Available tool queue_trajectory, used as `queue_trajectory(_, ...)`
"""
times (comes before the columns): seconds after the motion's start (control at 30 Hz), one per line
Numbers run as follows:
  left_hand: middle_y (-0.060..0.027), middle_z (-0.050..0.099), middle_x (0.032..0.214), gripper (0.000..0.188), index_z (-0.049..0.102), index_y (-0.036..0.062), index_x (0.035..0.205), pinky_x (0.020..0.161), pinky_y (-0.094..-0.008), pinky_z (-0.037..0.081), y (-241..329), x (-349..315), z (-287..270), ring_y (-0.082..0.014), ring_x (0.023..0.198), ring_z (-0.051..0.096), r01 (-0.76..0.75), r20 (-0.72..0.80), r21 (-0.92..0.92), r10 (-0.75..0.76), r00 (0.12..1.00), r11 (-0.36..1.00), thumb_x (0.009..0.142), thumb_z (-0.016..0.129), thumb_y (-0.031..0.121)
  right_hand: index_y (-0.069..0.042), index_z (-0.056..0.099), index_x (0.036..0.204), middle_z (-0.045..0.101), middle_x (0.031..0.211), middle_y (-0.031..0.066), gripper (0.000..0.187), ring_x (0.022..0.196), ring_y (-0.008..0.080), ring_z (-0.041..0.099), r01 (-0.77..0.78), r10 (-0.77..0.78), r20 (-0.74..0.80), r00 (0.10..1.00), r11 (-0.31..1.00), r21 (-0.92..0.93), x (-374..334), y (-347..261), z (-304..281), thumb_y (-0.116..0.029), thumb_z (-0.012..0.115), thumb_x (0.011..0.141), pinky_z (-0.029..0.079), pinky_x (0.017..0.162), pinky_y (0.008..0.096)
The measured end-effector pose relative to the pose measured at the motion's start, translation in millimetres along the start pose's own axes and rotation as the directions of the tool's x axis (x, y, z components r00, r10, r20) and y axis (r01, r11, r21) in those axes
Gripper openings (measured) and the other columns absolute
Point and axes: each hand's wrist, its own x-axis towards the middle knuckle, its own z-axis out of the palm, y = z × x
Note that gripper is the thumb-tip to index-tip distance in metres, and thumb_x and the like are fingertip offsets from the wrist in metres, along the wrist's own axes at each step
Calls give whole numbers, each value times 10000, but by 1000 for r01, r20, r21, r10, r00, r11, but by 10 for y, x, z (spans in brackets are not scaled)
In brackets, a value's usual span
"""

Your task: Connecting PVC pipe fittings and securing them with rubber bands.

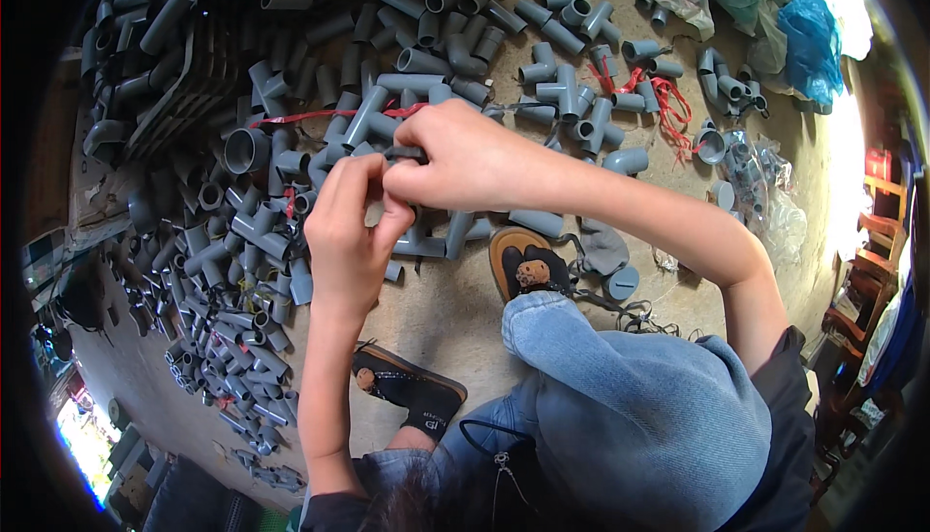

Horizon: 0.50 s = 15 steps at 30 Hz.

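My two hands meet in front of me over a heap of grey plastic pipe fittings. My left hand (341,227) is closed in a pinch, thumb against fingers; whatever sits between the fingertips is hidden. Pressed up against it, my right hand (460,162) is curled around a short dark strip (407,153), which shows between the two hands. A grey tee fitting (364,117) lies just beyond the fingers. Close to it, a red plastic ribbon (325,116) runs across the fittings toward my right hand, which hides its end.
Smaller grey fittings (232,338) spread across the floor at the left. A dark slatted crate (184,96) stands at the far left. Blue plastic bags (812,43) lie far right. Near my sandalled foot (528,266) are a round grey cap (622,283) and black strips (635,317).
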Motion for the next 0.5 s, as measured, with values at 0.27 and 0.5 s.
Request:
queue_trajectory(0.27, 32, 494, 769, 73, 511, 0, 882, 534, -180, 302, -175, 13, 164, -11, 649, 395, 303, 145, -756, -303, 942, 581, 829, 515, 50, 66, 544, 726, 468, 522, 150, 270, 471, 165, 440, 174, -181, -111, 977, 982, -74, 72, 145, -54, -203, 543, 698, 367, 466, 323)
queue_trajectory(0.5, 7, 553, 771, 105, 539, 10, 858, 584, -198, 368, -126, 40, 42, -70, 650, 455, 211, 54, -636, -231, 972, 742, 755, 557, 21, 59, 554, 676, 489, 526, 127, 354, 497, 166, 479, 99, -101, 24, 995, 994, 53, 52, 24, -85, -291, 564, 734, 382, 484, 317)
